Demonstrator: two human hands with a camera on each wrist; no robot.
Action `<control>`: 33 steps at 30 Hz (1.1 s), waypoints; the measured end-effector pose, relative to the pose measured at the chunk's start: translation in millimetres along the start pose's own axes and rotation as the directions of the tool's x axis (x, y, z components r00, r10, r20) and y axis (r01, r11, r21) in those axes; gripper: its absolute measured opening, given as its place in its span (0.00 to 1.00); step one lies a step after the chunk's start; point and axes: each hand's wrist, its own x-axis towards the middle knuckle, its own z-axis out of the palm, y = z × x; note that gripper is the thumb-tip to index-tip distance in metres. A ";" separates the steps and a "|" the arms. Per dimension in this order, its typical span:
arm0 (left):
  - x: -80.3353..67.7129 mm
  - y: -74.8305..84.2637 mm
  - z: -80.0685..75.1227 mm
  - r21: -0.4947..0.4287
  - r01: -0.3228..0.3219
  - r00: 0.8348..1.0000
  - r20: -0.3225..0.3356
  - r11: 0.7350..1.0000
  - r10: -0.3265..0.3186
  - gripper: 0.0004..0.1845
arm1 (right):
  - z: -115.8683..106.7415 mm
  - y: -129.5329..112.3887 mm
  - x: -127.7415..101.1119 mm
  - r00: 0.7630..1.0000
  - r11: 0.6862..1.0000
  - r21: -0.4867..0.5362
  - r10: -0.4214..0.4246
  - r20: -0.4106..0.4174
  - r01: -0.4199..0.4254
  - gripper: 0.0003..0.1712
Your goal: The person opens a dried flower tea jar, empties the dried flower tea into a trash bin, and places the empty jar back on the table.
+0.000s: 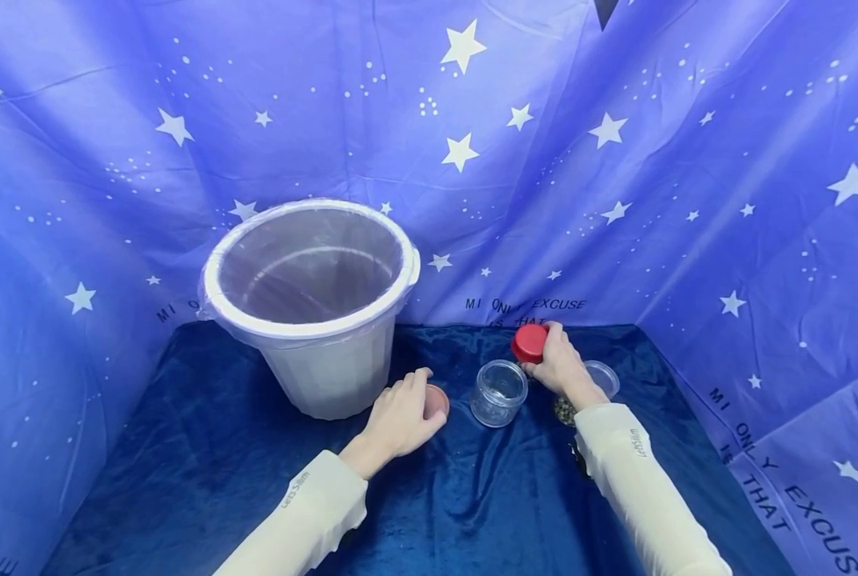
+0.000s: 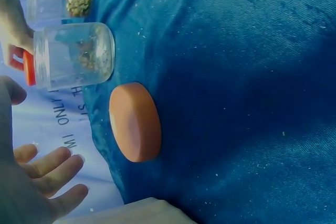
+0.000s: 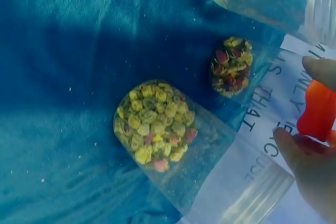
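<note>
My right hand (image 1: pixel 561 368) grips a red lid (image 1: pixel 529 342) at the back right, thumb and fingers at its sides. The lid sits over a small jar of dried flowers (image 3: pixel 231 66), partly hidden. To its left an uncovered clear glass jar (image 1: pixel 499 394) stands upright, with a little residue at its bottom. My left hand (image 1: pixel 400 416) hovers by an orange-brown round lid (image 2: pixel 135 122), fingers loosely spread and apart from it in the left wrist view. Below my right wrist stands another uncovered jar, holding yellow and pink dried buds (image 3: pixel 155 124).
A large white bucket (image 1: pixel 328 372) lined with clear plastic stands at the back left, near my left hand. Dark blue velvet cloth (image 1: pixel 457 512) covers the table. A blue star-printed curtain (image 1: pixel 371 144) closes off the back and sides.
</note>
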 end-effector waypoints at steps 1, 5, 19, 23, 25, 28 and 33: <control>0.3 -0.5 0.4 -0.004 0.003 1.000 0.001 1.000 -0.003 0.32 | 1.6 -0.6 -0.1 1.000 1.000 0.008 0.002 -0.006 -0.002 0.51; 0.6 -2.3 0.8 -0.026 0.008 1.000 0.011 1.000 -0.008 0.32 | 6.1 -1.4 -1.3 1.000 1.000 0.027 -0.009 -0.030 0.010 0.51; -0.2 -4.6 0.9 0.050 -0.040 0.985 0.169 0.998 0.031 0.31 | 9.6 8.6 -0.9 0.993 0.989 -0.094 -0.118 -0.006 0.117 0.53; 1.9 -3.8 -0.5 0.020 -0.033 0.985 0.169 0.999 0.029 0.29 | 9.6 6.2 -0.5 0.988 0.978 -0.139 -0.151 0.029 0.153 0.53; 4.8 -3.7 -3.1 -0.018 -0.015 0.989 0.147 1.000 0.018 0.28 | 9.2 5.4 0.5 0.983 0.969 -0.164 -0.180 0.043 0.184 0.52; 10.4 -3.7 -7.8 -0.091 0.016 0.994 0.109 0.996 -0.006 0.26 | 7.7 4.8 1.8 0.976 0.959 -0.182 -0.212 0.056 0.218 0.53; 15.9 -3.6 -12.7 -0.157 0.039 0.994 0.107 0.987 -0.022 0.28 | 1.3 4.7 1.9 0.977 0.962 -0.170 -0.214 0.014 0.213 0.51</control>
